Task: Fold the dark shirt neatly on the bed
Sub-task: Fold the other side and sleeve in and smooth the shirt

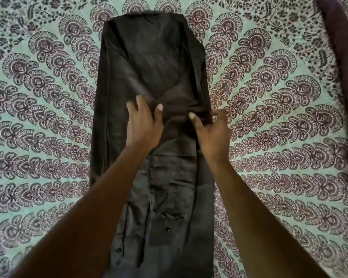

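Note:
The dark shirt [149,63] lies lengthwise down the middle of the bed as a long narrow strip, its sides folded inward, a sleeve with a buttoned cuff [167,227] laid along it near me. My left hand [143,123] rests on the shirt's middle, thumb hooked over a raised ridge of cloth. My right hand [211,127] pinches the same ridge at the shirt's right edge, thumb on top and fingers under the fabric. Both forearms reach in from below.
The bedspread [48,117] is pale green with a purple paisley fan print and surrounds the shirt on all sides. A dark maroon cloth or pillow [342,47] lies at the far right edge.

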`<move>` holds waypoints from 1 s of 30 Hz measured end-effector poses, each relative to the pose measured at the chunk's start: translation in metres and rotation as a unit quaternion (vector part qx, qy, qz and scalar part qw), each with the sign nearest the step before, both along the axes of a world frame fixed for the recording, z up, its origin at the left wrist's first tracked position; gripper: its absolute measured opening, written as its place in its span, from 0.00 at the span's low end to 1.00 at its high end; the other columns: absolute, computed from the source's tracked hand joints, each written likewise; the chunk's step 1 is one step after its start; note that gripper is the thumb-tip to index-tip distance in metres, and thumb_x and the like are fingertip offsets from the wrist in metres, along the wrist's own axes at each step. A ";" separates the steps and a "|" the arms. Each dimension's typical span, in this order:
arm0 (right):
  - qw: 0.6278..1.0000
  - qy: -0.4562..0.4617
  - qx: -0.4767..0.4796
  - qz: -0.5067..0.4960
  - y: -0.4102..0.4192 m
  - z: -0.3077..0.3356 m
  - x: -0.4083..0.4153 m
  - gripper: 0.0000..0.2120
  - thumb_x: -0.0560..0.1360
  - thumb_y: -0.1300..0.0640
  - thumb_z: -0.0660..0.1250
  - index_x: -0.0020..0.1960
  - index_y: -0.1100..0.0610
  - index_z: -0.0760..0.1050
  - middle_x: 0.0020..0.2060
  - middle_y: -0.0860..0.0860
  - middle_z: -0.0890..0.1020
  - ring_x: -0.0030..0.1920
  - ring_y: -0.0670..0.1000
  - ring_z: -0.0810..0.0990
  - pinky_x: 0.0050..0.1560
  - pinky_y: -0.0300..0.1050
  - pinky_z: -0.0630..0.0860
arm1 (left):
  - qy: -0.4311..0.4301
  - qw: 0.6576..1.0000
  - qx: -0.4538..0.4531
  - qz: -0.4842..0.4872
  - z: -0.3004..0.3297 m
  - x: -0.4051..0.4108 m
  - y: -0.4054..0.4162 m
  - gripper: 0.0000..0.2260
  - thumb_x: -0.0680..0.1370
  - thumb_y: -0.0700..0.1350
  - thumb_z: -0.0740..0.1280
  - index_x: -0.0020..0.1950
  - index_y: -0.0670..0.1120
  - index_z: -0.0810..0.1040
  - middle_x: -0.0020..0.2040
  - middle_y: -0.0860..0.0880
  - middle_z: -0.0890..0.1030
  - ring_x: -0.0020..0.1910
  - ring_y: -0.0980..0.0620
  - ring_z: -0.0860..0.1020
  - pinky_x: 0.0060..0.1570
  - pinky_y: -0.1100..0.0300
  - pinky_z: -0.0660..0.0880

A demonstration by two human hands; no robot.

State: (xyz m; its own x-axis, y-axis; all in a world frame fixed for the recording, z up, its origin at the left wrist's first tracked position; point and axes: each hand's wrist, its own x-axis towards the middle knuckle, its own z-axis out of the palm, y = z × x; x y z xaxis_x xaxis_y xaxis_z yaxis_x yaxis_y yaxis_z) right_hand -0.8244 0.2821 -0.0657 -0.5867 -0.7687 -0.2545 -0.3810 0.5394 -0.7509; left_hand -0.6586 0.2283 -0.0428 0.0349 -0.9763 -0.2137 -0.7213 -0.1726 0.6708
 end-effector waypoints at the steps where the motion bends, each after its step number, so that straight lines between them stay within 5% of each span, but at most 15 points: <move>1: 1.000 -0.021 0.001 0.001 0.010 0.001 0.001 0.29 0.70 0.37 0.77 0.59 0.53 0.71 0.37 0.50 0.86 0.44 0.53 0.85 0.49 0.51 0.80 | 0.014 1.000 0.024 0.011 0.002 0.004 0.011 0.21 0.83 0.55 0.65 0.70 0.44 0.67 0.66 0.40 0.72 0.60 0.40 0.76 0.51 0.59 0.66; 5: 0.996 -0.063 0.039 0.041 0.038 -0.007 0.010 0.35 0.65 0.41 0.82 0.65 0.47 0.69 0.39 0.47 0.83 0.43 0.51 0.85 0.51 0.56 0.82 | 0.102 0.986 0.123 0.053 -0.002 0.019 0.051 0.25 0.81 0.58 0.69 0.70 0.46 0.64 0.59 0.50 0.79 0.60 0.47 0.78 0.53 0.59 0.70; 9: 0.990 -0.089 0.038 0.105 0.067 -0.008 0.027 0.36 0.67 0.56 0.83 0.68 0.47 0.67 0.43 0.55 0.84 0.42 0.53 0.85 0.47 0.55 0.83 | 0.091 0.985 0.136 0.055 -0.010 0.034 0.077 0.26 0.81 0.45 0.72 0.74 0.48 0.63 0.43 0.55 0.79 0.42 0.62 0.77 0.37 0.72 0.70; 13: 0.993 -0.067 0.049 0.080 0.100 0.002 0.030 0.32 0.70 0.59 0.81 0.69 0.52 0.69 0.35 0.53 0.78 0.32 0.44 0.77 0.36 0.39 0.74 | 0.077 0.987 0.139 0.023 -0.007 0.046 0.098 0.28 0.80 0.48 0.72 0.76 0.49 0.62 0.45 0.55 0.77 0.41 0.57 0.77 0.35 0.75 0.70; 17: 0.991 -0.059 0.068 0.099 0.130 0.011 0.026 0.45 0.67 0.56 0.84 0.77 0.52 0.64 0.35 0.43 0.80 0.35 0.36 0.80 0.39 0.23 0.71 | 0.029 0.990 0.131 -0.035 -0.009 0.060 0.112 0.32 0.78 0.46 0.75 0.75 0.52 0.60 0.46 0.51 0.78 0.48 0.43 0.82 0.50 0.50 0.80; 22: 0.979 -0.084 0.124 0.136 0.164 0.011 0.033 0.55 0.65 0.59 0.84 0.82 0.47 0.55 0.31 0.39 0.83 0.33 0.39 0.83 0.38 0.26 0.73 | 0.045 0.988 0.137 -0.059 -0.004 0.067 0.129 0.31 0.77 0.44 0.75 0.74 0.52 0.62 0.45 0.54 0.78 0.51 0.43 0.82 0.49 0.54 0.77; 26: 0.975 -0.091 0.162 0.124 0.184 0.014 0.040 0.59 0.64 0.61 0.84 0.83 0.45 0.52 0.29 0.41 0.83 0.30 0.40 0.82 0.38 0.29 0.76 | 0.033 0.972 0.199 -0.124 -0.004 0.072 0.143 0.41 0.72 0.49 0.81 0.76 0.56 0.59 0.67 0.44 0.76 0.64 0.41 0.78 0.61 0.47 0.78; 30: 0.966 -0.161 0.185 0.077 0.208 0.017 0.041 0.64 0.63 0.65 0.83 0.84 0.40 0.47 0.33 0.50 0.85 0.33 0.49 0.85 0.44 0.52 0.86 | 0.004 0.959 0.207 -0.192 -0.001 0.077 0.164 0.45 0.72 0.42 0.80 0.79 0.61 0.56 0.70 0.49 0.63 0.67 0.41 0.75 0.67 0.41 0.77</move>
